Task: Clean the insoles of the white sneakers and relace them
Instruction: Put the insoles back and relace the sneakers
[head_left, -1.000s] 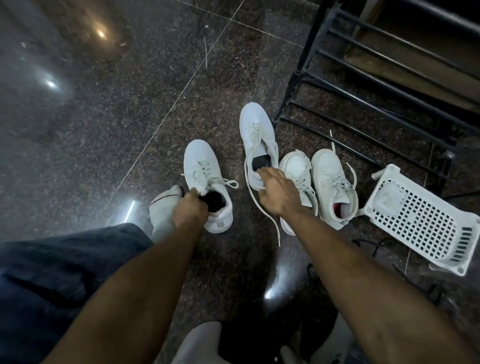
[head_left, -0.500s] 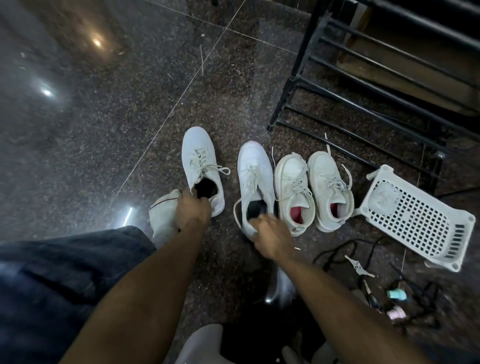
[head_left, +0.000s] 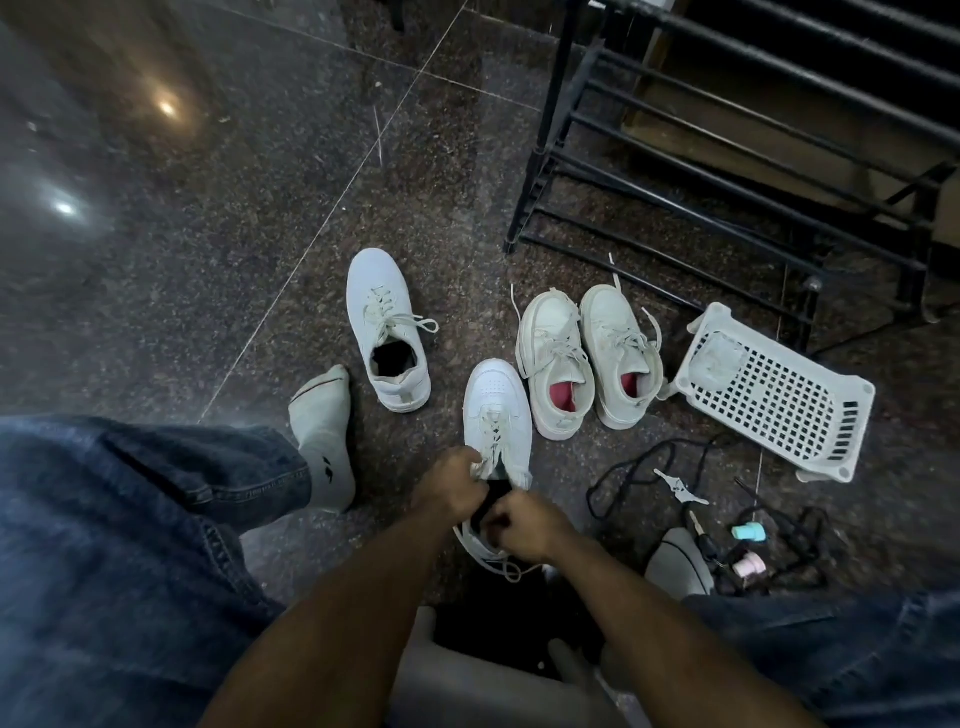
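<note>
Down near the middle of the floor, both hands work at one white sneaker (head_left: 496, 410) whose toe points away from the person. The left hand (head_left: 451, 486) has its fingers curled on the tongue and laces at the shoe's left edge, and the right hand (head_left: 524, 522) has its fingers curled at the collar, over the dark opening; whether they pinch the insole itself cannot be told. Its partner sneaker (head_left: 384, 327) stands apart, further out to the left, laces tied, beside the socked foot (head_left: 324, 431). Just right of the held shoe a second pair with red lining (head_left: 589, 358) sits side by side, touching a white perforated basket (head_left: 779, 395) lying tilted on the floor. A black rack (head_left: 675, 171) hems in the far right, and black cords (head_left: 649, 467) with small bottles litter the near right. Dark polished floor (head_left: 182, 234) lies open to the left and ahead.
</note>
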